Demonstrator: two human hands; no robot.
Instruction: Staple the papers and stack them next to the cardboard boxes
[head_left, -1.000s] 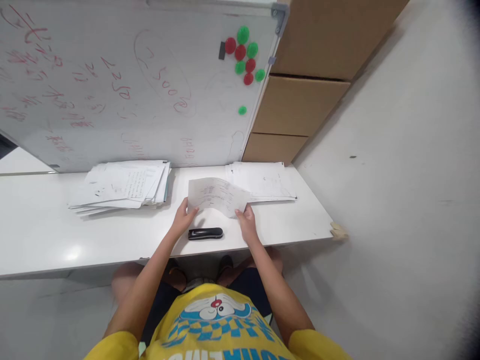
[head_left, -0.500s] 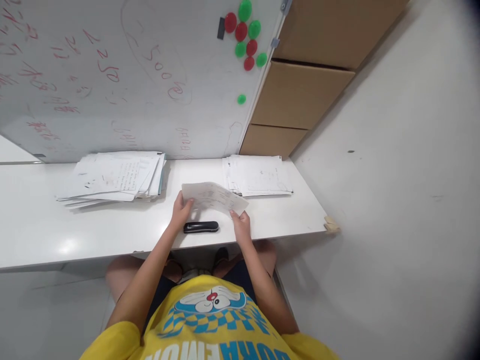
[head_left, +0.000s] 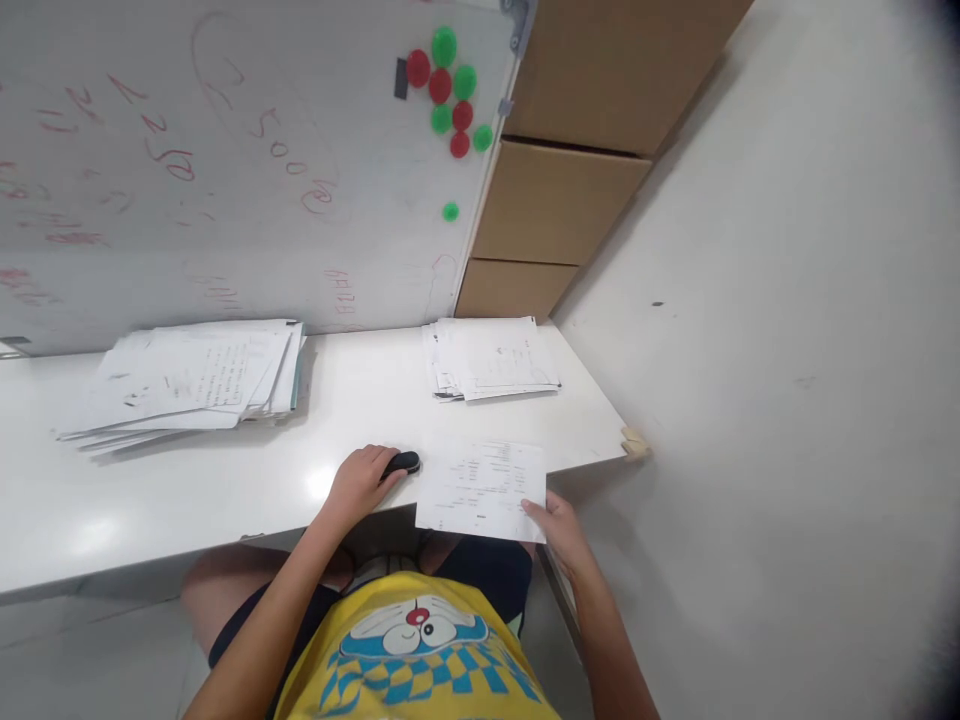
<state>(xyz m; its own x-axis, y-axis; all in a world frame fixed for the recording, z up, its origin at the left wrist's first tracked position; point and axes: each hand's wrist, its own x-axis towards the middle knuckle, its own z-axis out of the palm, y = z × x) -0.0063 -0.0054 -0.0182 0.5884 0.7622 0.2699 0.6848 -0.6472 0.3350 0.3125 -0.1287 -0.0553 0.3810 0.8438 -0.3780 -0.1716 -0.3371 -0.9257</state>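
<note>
A black stapler (head_left: 406,462) lies on the white table, its left part covered by my left hand (head_left: 365,482), whose fingers are wrapped round it. My right hand (head_left: 559,525) pinches the right edge of a printed sheet of paper (head_left: 481,488), thumb on top. The sheet is held nearly flat and overhangs the front edge of the table. Its left edge is close to the stapler's right end, with a small space between.
A thick pile of papers (head_left: 180,375) lies at the back left of the white table (head_left: 360,390). A smaller stack (head_left: 495,355) is at the back right. Behind stand a whiteboard (head_left: 247,230) with round magnets and several cardboard boxes (head_left: 555,200). A wall rises at the right.
My left hand has let go of the sheet and closed on the stapler. My right hand has moved right and nearer my body with the sheet, now flatter. The view has shifted right.
</note>
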